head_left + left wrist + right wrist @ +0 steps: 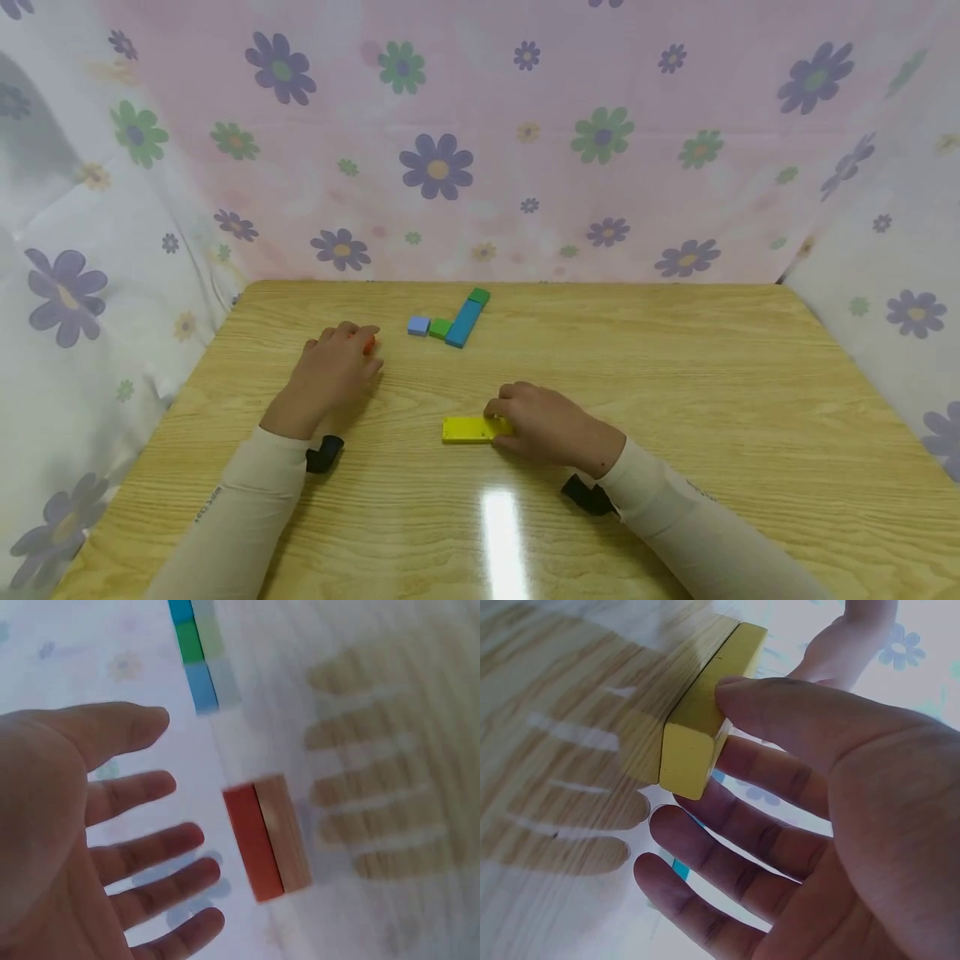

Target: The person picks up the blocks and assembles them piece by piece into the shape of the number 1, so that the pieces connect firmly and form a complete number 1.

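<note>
A long yellow block [465, 430] lies flat on the wooden table. My right hand [549, 427] pinches its right end, the thumb on the near side and fingers behind, as the right wrist view shows. To the left, my left hand [330, 375] hovers with fingers spread and extended, palm toward the table. Just beyond those fingertips sits a red-orange block [255, 844], a gap between them in the left wrist view. From the head view the hand partly covers this block.
Farther back, a light-blue block [418, 326], a green block [440, 328], a long blue block [463, 322] and a dark green block [478, 296] form a bent row. Flowered cloth [525, 167] rises behind the table [675, 375] and along both sides.
</note>
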`<move>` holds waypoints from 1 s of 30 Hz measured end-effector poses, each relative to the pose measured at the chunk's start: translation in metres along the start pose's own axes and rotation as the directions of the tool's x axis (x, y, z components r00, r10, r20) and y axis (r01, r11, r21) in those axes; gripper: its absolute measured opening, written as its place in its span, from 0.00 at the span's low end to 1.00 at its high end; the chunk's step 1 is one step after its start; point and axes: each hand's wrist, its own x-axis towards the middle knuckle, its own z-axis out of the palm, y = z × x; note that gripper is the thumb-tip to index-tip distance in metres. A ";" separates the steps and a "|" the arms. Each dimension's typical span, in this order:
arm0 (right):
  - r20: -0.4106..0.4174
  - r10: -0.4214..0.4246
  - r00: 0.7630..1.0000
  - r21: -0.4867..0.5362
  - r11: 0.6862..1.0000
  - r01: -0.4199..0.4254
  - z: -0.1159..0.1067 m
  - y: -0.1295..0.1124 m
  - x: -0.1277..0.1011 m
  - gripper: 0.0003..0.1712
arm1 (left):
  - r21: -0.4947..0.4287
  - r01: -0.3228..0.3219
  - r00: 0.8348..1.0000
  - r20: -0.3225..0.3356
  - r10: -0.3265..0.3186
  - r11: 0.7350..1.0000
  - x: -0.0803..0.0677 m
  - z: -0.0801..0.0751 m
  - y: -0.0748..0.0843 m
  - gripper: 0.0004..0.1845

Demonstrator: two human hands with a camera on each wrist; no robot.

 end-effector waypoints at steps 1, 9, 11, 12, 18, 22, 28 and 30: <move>0.003 0.001 1.000 0.000 1.000 -0.001 0.000 0.000 0.000 0.17 | -0.008 0.013 1.000 0.002 -0.013 1.000 0.000 -0.001 -0.003 0.27; 0.021 0.025 0.999 0.011 1.000 -0.025 0.002 0.000 -0.003 0.18 | -0.022 0.069 0.997 0.041 -0.068 0.997 0.001 0.000 -0.017 0.29; 0.022 0.025 0.999 0.009 1.000 -0.026 0.002 -0.001 -0.004 0.18 | -0.027 0.070 0.997 0.047 -0.069 0.997 0.002 0.000 -0.018 0.29; 0.022 0.023 1.000 0.010 1.000 -0.023 0.002 -0.001 -0.005 0.18 | -0.027 0.067 0.997 0.046 -0.066 0.997 0.002 -0.001 -0.019 0.29; 0.025 0.013 1.000 0.043 0.999 -0.014 0.003 0.000 -0.003 0.18 | -0.022 0.067 0.997 0.049 -0.066 0.998 0.001 -0.003 -0.019 0.29; 0.033 0.007 0.999 0.065 0.998 -0.010 0.002 0.000 -0.003 0.18 | -0.014 0.072 0.995 0.070 -0.071 0.997 0.000 -0.001 -0.021 0.29; 0.031 0.004 1.000 0.065 0.998 -0.006 0.001 0.000 -0.003 0.18 | 0.007 0.061 0.996 0.059 -0.062 0.998 -0.001 0.000 -0.019 0.27; 0.033 0.005 0.999 0.068 0.998 -0.007 0.001 0.000 -0.003 0.18 | 0.011 0.062 0.996 0.063 -0.062 0.998 -0.001 0.000 -0.018 0.27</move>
